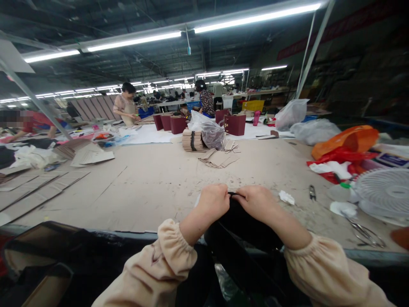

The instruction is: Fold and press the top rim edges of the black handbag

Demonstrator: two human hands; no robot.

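At the near edge of the table, my left hand (pixel 214 202) and my right hand (pixel 255 202) are close together, both closed on the top edge of a piece of black material (pixel 244 224). The material hangs from my fingers over the table edge towards my lap. Its exact kind is hard to make out. My left fist grips it at one side, and the right thumb and fingers pinch it a little way across. Beyond my right hand lies a crumpled white tissue (pixel 286 197), with small black thread snips (pixel 312 192) further right.
On the right are scissors (pixel 366 232), a white fan (pixel 385 194) and an orange bag (pixel 347 143). Ahead stand a bundle of board pieces (pixel 192 140), a clear plastic bag (pixel 209 130) and dark red cases (pixel 178 125). Cardboard strips (pixel 41 189) lie left. Co-workers (pixel 126 104) are further back.
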